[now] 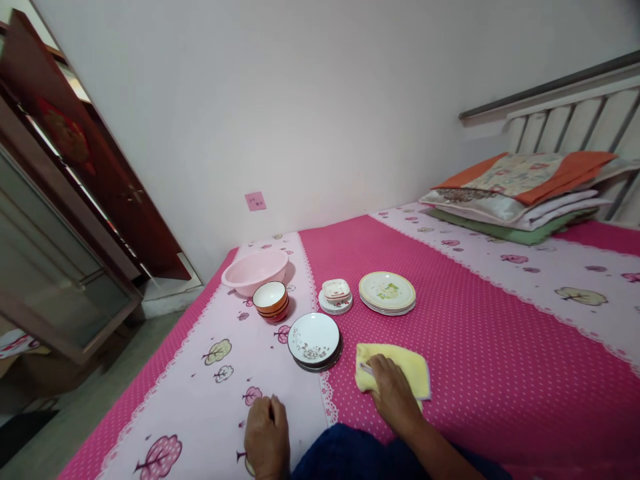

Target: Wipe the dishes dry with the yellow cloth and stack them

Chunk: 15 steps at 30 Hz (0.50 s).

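My right hand (391,395) presses on a folded yellow cloth (413,369), its fingers closed around the left part, where a pale edge shows. My left hand (267,430) rests in a loose fist on the pale strip of the bedspread, with nothing seen in it. Between and beyond the hands lies a stack of white plates with dark rims (313,337). Behind that stand small white dishes (336,291) on small plates (335,306). Farther right is a pile of large cream plates (386,291) with a leaf print.
Several stacked orange-brown bowls (271,300) stand by a pink basin (256,271) at the back left. Folded bedding and pillows (520,190) are piled at the far right by the bed's headboard (575,120). A white wall (300,120) borders the bed.
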Tool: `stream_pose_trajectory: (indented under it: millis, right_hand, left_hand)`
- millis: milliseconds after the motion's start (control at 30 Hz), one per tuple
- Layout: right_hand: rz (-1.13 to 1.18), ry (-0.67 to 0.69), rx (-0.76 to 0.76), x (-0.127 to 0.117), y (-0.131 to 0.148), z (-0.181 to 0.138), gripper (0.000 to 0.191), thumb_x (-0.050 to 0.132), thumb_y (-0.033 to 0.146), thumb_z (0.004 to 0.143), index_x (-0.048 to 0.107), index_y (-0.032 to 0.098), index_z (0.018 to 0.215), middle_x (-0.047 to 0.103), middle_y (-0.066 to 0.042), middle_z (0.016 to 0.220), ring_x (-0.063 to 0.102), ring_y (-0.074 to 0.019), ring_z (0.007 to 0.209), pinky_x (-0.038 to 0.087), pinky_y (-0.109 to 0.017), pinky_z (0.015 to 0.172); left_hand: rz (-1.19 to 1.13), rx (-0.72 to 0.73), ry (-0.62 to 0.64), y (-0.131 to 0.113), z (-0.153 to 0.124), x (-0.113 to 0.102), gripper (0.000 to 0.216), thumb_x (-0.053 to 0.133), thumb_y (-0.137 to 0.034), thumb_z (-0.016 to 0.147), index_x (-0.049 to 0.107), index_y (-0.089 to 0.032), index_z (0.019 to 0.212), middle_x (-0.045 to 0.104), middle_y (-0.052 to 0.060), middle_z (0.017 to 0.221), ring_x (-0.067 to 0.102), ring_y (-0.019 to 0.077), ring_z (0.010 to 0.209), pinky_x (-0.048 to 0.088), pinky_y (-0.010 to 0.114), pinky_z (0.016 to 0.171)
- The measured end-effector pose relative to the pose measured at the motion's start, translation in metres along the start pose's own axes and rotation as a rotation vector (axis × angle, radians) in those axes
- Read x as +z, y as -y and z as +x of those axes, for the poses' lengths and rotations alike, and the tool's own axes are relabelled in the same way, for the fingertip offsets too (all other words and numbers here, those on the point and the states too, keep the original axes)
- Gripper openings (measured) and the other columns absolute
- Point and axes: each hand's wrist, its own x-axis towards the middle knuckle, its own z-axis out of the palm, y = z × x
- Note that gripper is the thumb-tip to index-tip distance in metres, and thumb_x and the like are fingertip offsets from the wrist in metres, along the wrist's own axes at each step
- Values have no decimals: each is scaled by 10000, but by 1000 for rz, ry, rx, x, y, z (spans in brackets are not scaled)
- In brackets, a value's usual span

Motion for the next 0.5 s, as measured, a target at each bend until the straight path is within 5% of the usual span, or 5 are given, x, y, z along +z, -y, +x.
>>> stream_pose_trajectory:
  millis: [300, 500]
  right_hand:
    - [30, -35, -89, 12, -17, -23, 452, 526, 29, 716, 556, 184, 1140, 628, -110, 1112, 532, -313, 1070, 400, -454, 982]
    - [117, -67, -132, 11, -20, -27, 511, 527, 12, 703, 550, 238, 1161, 640, -73, 1130, 558, -298, 1082, 416, -426, 981]
  left_hand:
    - [-104, -203, 90, -15, -3, -15, 344, 400, -468, 928, 396, -276, 642, 537, 20, 667, 518, 229, 684, 369, 353, 669]
    - [-280, -296, 258, -38, 33, -3, 478, 367, -637, 925, 463, -256, 652, 561, -13, 586, 561, 203, 605, 415, 325, 625]
